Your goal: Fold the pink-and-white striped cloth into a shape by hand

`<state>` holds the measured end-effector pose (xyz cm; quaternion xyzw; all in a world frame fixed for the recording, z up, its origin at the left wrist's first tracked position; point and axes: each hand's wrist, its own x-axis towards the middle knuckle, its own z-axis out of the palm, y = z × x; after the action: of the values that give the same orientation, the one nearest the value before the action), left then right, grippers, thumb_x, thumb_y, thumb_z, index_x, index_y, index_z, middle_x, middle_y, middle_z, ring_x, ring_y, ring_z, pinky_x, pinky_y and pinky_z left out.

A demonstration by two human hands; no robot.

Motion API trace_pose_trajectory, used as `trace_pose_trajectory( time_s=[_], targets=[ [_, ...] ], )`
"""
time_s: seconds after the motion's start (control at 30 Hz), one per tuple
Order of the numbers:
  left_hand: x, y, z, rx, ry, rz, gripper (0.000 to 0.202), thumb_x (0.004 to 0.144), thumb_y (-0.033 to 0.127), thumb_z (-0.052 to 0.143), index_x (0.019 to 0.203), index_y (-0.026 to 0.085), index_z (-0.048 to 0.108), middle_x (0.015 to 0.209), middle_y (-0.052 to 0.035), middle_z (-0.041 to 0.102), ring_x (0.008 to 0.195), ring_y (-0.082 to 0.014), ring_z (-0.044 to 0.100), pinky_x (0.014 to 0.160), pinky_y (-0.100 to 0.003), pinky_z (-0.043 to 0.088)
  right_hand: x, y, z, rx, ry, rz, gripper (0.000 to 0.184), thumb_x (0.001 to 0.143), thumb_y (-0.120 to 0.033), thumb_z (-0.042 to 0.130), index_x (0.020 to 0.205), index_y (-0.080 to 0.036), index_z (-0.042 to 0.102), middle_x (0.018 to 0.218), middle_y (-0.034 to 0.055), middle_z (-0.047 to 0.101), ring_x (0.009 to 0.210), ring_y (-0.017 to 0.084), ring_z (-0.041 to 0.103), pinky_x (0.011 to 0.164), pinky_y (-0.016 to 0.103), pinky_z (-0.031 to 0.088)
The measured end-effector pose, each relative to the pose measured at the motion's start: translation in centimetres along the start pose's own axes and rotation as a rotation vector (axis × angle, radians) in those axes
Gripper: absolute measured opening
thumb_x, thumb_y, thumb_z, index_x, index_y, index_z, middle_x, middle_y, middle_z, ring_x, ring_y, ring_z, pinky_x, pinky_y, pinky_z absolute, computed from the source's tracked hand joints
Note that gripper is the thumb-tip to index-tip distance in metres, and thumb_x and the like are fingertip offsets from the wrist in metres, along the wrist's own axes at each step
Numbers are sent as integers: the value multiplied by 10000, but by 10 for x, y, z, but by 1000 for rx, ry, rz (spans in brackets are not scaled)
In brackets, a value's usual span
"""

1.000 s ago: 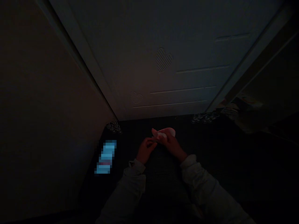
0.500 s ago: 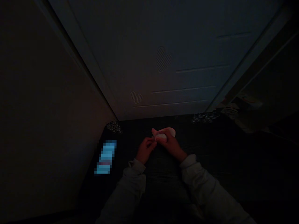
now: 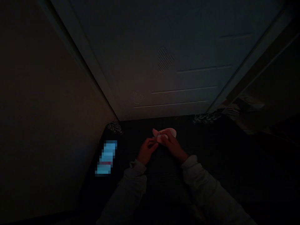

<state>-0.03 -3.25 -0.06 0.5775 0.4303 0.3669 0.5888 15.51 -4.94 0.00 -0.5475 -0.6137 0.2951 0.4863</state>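
The scene is very dark. My right hand (image 3: 172,144) is closed around a small pale pinkish object (image 3: 167,133) just above a dark floor mat (image 3: 211,156). My left hand (image 3: 146,150) is beside it with the fingers curled, its fingertips pinching at the near end of the same object. What the object is cannot be made out. Both arms wear light long sleeves.
A lit screen, blurred out, (image 3: 106,157) lies on the mat to the left of my hands. A closed pale door (image 3: 168,62) with heart marks stands ahead. Small shiny round things cluster at the mat's far corners (image 3: 114,127) (image 3: 206,117). A wall (image 3: 42,109) is on the left.
Hardly anything differs: my hands stay together on the pale object, with only small finger shifts.
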Motion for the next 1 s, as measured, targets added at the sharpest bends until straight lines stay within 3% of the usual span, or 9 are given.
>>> trace_pose_trajectory(
  time_s=[0.37,0.77,1.0],
  targets=[
    [0,2,0,-9,7,-15,262,669,321,616,857,167,518,751,-13,611,706,-132,559,647,-260,415,1,-3,2,-33,19,6,242,719,-301,561,935,-202,518,986,43,521,941,189,493,830,350,387],
    [-1,6,1,-10,13,-27,255,671,320,613,855,168,523,776,-22,624,732,-138,569,637,-251,423,0,-4,2,-77,30,-2,218,818,-326,414,943,-177,513,972,70,536,904,189,511,797,346,400],
    [-1,4,1,-40,39,-46,295,663,353,618,864,159,523,753,-27,625,643,-117,546,585,-241,407,0,-5,0,-61,17,-5,213,801,-312,443,961,-190,515,982,58,535,924,186,507,809,339,398]
  ],
)
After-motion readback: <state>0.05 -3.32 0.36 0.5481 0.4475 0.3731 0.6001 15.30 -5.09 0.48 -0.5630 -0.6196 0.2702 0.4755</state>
